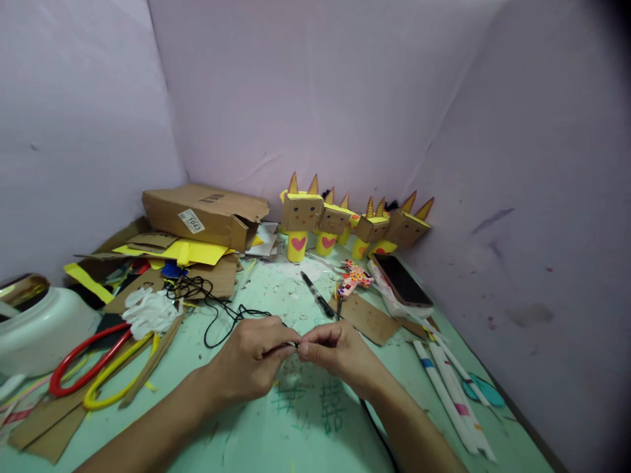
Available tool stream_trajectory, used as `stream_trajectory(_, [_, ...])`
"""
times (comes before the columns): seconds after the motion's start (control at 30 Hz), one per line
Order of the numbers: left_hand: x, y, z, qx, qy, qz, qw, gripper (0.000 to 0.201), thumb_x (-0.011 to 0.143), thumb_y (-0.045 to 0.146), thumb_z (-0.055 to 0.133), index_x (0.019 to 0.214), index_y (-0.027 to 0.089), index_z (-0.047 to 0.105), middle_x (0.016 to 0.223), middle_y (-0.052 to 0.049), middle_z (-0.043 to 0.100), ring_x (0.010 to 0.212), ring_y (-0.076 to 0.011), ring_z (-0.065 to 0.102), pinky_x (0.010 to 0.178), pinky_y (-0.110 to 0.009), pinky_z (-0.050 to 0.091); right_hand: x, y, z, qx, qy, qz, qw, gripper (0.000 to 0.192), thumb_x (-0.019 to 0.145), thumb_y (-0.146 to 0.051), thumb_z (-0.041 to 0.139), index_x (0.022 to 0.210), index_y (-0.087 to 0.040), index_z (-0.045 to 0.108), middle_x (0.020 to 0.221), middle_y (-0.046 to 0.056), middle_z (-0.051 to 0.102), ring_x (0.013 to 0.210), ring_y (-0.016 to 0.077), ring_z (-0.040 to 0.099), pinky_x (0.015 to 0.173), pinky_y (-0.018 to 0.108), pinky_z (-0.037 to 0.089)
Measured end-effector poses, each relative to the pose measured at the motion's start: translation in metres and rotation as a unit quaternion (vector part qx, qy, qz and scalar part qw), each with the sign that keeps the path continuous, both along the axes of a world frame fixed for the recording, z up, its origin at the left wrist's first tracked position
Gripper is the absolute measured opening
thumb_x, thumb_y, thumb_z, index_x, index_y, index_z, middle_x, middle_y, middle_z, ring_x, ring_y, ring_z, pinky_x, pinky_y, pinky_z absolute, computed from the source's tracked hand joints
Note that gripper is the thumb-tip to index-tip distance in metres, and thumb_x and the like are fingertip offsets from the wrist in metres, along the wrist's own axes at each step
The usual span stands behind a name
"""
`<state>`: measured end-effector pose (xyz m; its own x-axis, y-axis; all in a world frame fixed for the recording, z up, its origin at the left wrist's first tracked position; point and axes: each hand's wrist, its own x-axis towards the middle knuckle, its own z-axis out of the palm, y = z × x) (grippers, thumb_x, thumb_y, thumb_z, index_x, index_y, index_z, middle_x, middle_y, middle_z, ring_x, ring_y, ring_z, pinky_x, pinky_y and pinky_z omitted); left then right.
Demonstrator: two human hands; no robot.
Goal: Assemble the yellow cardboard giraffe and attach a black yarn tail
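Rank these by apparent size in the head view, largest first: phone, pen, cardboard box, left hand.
1. Cardboard box and left hand: too alike to rank, with the left hand nearer the camera.
2. Phone.
3. Pen, clearly smallest.

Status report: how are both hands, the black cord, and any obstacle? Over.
Left fingers, right fingers: pinching black cord, tips close together. Cord's slack tangled, to the left. Pen: just beyond fingers, likely clear.

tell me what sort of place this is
Most likely a craft corner: horned figures with drawn faces stand at the back, and cut cardboard and what look like markers lie on the right.
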<state>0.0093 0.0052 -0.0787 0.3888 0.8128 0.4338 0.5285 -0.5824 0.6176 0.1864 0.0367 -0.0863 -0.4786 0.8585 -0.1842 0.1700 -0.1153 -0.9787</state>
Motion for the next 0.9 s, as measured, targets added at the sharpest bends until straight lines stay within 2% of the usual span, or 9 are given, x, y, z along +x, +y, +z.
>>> stream_trajectory(0.13, [-0.0016, 0.0026, 0.0004, 0.016, 0.002, 0.011, 1.0, 0.017, 0.077, 0.015, 0.057, 0.081, 0.019, 0.073, 0.06, -0.005, 0.064, 0.054, -0.0143, 0.056, 0.051, -0.022, 0.038, 0.0002, 0.0002, 0.001, -0.02, -0.001, 0.003, 1.0, 0.022, 0.059, -0.037, 0.069, 0.06, -0.015, 0.069, 0.04, -0.006, 0.042, 0.037, 0.0047, 0.028, 0.038, 0.02, 0.019])
stream_trajectory(0.23, [-0.0023, 0.0034, -0.0007, 0.046, 0.003, -0.004, 0.999, 0.019, 0.078, 0.014, 0.054, 0.08, 0.018, 0.072, 0.059, -0.004, 0.064, 0.054, -0.0133, 0.057, 0.051, -0.021, 0.04, 0.0004, 0.0015, 0.0009, -0.035, 0.0, 0.016, 0.999, 0.024, 0.058, -0.038, 0.071, 0.06, -0.014, 0.068, 0.039, -0.007, 0.041, 0.037, 0.0044, 0.028, 0.038, 0.02, 0.018])
stream_trajectory(0.47, [-0.0029, 0.0031, -0.0019, 0.072, 0.025, -0.015, 0.997, 0.018, 0.079, 0.013, 0.054, 0.082, 0.016, 0.071, 0.056, -0.002, 0.062, 0.052, -0.011, 0.057, 0.049, -0.019, 0.039, 0.0015, 0.0028, -0.0023, -0.027, 0.015, 0.03, 0.999, 0.021, 0.061, -0.035, 0.072, 0.061, -0.015, 0.07, 0.039, -0.008, 0.041, 0.037, 0.0035, 0.024, 0.039, 0.021, 0.018])
stream_trajectory(0.7, [-0.0032, 0.0008, 0.0005, 0.088, 0.037, -0.031, 0.995, 0.021, 0.08, 0.013, 0.052, 0.083, 0.017, 0.072, 0.053, -0.002, 0.063, 0.047, -0.0106, 0.057, 0.046, -0.019, 0.038, 0.0021, 0.0025, -0.0044, -0.039, 0.027, 0.034, 0.998, 0.023, 0.06, -0.037, 0.073, 0.061, -0.014, 0.071, 0.04, -0.006, 0.045, 0.036, 0.0028, 0.025, 0.037, 0.021, 0.017])
stream_trajectory(0.9, [-0.0024, 0.0028, 0.0039, 0.069, 0.013, -0.055, 0.996, 0.023, 0.08, 0.011, 0.053, 0.087, 0.019, 0.072, 0.063, -0.002, 0.071, 0.054, -0.0114, 0.064, 0.05, -0.018, 0.044, 0.0019, 0.0016, -0.0014, -0.072, 0.041, 0.038, 0.996, 0.022, 0.058, -0.036, 0.073, 0.062, -0.015, 0.07, 0.046, -0.004, 0.054, 0.034, 0.0029, 0.033, 0.033, 0.018, 0.022])
